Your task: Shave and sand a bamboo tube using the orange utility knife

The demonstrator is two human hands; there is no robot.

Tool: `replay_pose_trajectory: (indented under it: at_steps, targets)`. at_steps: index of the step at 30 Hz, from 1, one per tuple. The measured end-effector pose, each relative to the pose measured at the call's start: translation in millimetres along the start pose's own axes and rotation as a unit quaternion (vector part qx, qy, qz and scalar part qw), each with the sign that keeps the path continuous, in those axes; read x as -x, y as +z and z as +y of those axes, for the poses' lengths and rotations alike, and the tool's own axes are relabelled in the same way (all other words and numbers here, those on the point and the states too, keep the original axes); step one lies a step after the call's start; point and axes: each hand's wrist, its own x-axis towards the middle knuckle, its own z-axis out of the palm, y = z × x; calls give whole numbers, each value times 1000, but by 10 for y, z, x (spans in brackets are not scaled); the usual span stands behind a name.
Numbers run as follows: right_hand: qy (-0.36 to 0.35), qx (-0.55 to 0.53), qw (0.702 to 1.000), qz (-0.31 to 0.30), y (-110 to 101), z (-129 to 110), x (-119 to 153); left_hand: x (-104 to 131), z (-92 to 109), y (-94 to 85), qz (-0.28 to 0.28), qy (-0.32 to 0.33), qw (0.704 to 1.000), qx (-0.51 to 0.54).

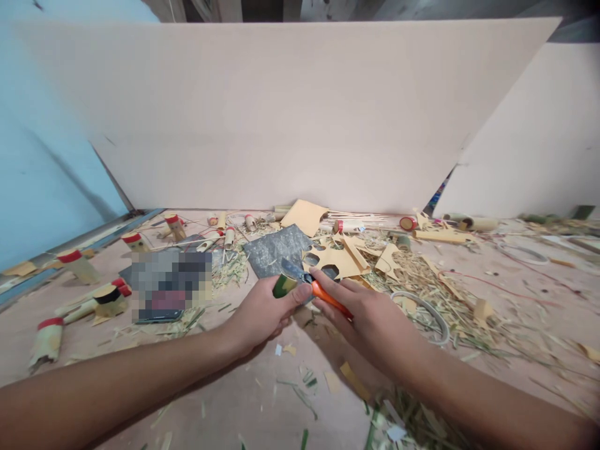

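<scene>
dry, pale shavings [422, 419] and thin green strips lie scattered on the pinkish, smooth surface [253, 400] closest to the body. just beyond, held above it near the middle, is a short green bamboo piece [282, 286], rounded, with darker and lighter green patches; the left hand [262, 312] is closed firmly around it. the right hand [360, 306] is wrapped around the glossy orange handle of a bladed tool [332, 301], whose dark, blue-grey metal reaches over the bamboo; whether it touches cannot be told. to the right lies a smooth, pale ring [440, 325]; to the left, a dark flat device [162, 314], mostly pixelated, and stubby cream tubes [79, 270] with red ends. past the hands, a rough, mottled grey sheet [274, 245] lies beside a yellow sheet [345, 262] punched with round holes. farther back is an uncut yellow piece [304, 215], then a broad, flat, matte pale board [300, 112] and, at left, a light blue wall [42, 137].
</scene>
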Motion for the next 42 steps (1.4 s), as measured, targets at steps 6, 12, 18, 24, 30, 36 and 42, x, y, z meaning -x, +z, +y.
replay_pose_trajectory:
  at_steps: [6,12,18,24,30,36,42]
  targets:
    - [-1,-36,999,33,-42,112,-40,-6,43,-69,-71,-27,997,31]
    - [-23,-65,998,3,-30,176,-56,15,66,-91,-91,-25,995,32]
    - [-66,-90,991,-74,-48,139,-44,27,13,-93,-111,-10,994,16]
    - [-52,-64,992,-99,-57,108,-13,34,23,-83,-64,27,996,-47]
    - [-23,-15,998,-55,-8,16,29,14,31,-28,15,63,993,-101]
    - [36,-25,999,-4,-18,24,-22,2,-8,23,2,5,1000,-22]
    - [-9,-67,998,-18,-42,86,-42,4,-5,-35,-51,-4,999,12]
